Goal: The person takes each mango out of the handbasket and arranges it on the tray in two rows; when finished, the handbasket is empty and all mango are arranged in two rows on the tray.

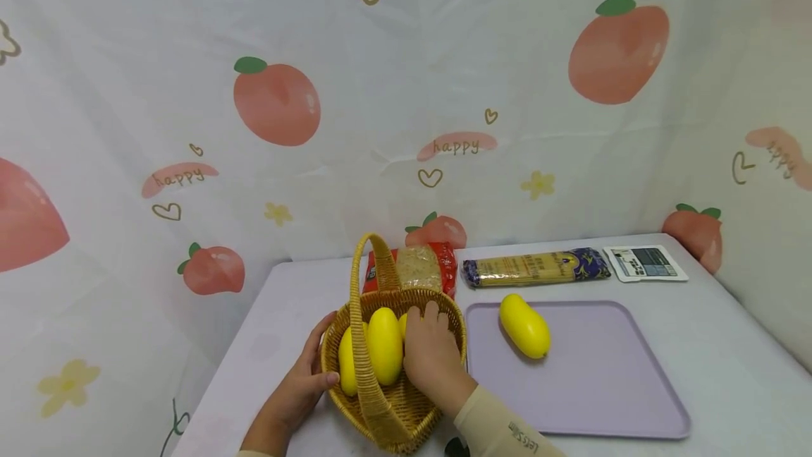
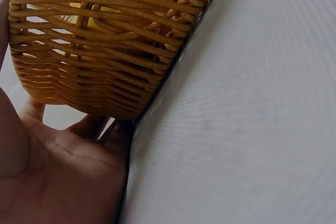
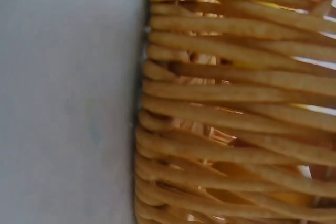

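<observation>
A wicker basket (image 1: 342, 400) with a tall arched handle stands on the table in the head view. Two oblong yellow melons (image 1: 385, 346) lie in it to the left of my right hand. That right hand (image 1: 433, 355) reaches inside the basket and grips another yellow melon (image 1: 402, 324), mostly hidden under the fingers. My left hand (image 1: 304, 383) holds the basket's left side, thumb near the rim and fingers along the woven wall. The left wrist view shows the palm (image 2: 63, 171) beside the basket wall (image 2: 100, 56). Only weave (image 3: 231, 98) and tabletop fill the right wrist view.
A lilac tray (image 1: 596, 372) lies right of the basket, with one yellow melon (image 1: 524, 326) on it. Behind are a red packet (image 1: 419, 266), a long pack of noodles (image 1: 536, 268) and a white packet (image 1: 645, 264). A printed curtain (image 1: 380, 90) hangs at the back.
</observation>
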Available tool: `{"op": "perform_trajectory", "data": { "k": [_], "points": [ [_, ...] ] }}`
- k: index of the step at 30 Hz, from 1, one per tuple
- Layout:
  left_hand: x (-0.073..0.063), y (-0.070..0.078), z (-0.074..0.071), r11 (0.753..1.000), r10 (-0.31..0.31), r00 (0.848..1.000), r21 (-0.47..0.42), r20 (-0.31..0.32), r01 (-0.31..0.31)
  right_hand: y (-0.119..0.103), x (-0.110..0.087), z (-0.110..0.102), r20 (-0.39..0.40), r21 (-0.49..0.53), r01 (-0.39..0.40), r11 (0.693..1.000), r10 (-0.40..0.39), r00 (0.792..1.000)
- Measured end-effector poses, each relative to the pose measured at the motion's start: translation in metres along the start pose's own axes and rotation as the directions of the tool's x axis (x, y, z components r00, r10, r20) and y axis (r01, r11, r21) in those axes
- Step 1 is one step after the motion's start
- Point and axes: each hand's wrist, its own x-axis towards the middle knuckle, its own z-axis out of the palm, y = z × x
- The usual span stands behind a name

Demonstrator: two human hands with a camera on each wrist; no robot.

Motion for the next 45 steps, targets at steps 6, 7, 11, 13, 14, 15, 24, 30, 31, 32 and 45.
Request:
{"op": "perform_trajectory", "data": {
  "k": [6,7,11,13,14,15,24,30,31,32,45],
  "points": [
    [-0.001,-0.003,-0.001,1.000,-0.014,1.000,0.001,-0.001,0.014,0.003,-0.001,-0.008,-0.060,-0.110,0.029,0.993,-0.036,0.998],
    [0.000,-0.003,-0.002,1.000,-0.016,1.000,0.001,-0.003,0.016,0.004,-0.002,-0.012,-0.060,-0.115,0.038,0.993,-0.045,0.997],
    [0.000,-0.002,-0.002,1.000,-0.023,1.000,-0.007,-0.007,0.023,0.010,-0.001,-0.028,-0.018,-0.034,0.049,0.998,-0.049,0.999],
    [0.000,-0.001,-0.002,1.000,-0.020,1.000,-0.014,-0.004,0.020,0.014,0.000,-0.035,0.021,0.045,0.038,0.998,-0.038,0.999],
    [-0.001,-0.001,-0.001,1.000,-0.015,1.000,-0.014,-0.002,0.015,0.017,0.000,-0.038,0.041,0.088,0.030,0.996,-0.033,0.999],
    [-0.001,-0.001,-0.001,1.000,-0.009,1.000,-0.016,0.003,0.009,0.020,0.000,-0.041,0.059,0.133,0.021,0.991,-0.029,0.998],
    [-0.003,0.000,-0.001,0.999,0.018,1.000,-0.045,0.026,-0.017,0.034,-0.011,-0.065,0.142,0.453,-0.045,0.890,-0.023,0.990],
    [-0.002,-0.001,-0.001,0.999,0.005,1.000,-0.054,0.019,-0.004,0.042,-0.019,-0.075,0.119,0.466,-0.042,0.884,-0.016,0.993],
    [-0.002,-0.001,-0.001,0.998,0.003,1.000,-0.055,0.018,-0.001,0.043,-0.020,-0.077,0.112,0.468,-0.037,0.883,-0.018,0.994],
    [-0.002,-0.002,-0.001,0.998,0.000,1.000,-0.055,0.016,0.001,0.044,-0.021,-0.078,0.106,0.472,-0.032,0.881,-0.021,0.994],
    [-0.001,-0.002,-0.002,0.999,-0.009,1.000,-0.038,0.007,0.009,0.072,-0.045,-0.092,0.060,0.531,0.027,0.847,-0.069,0.996]
  ]
}}
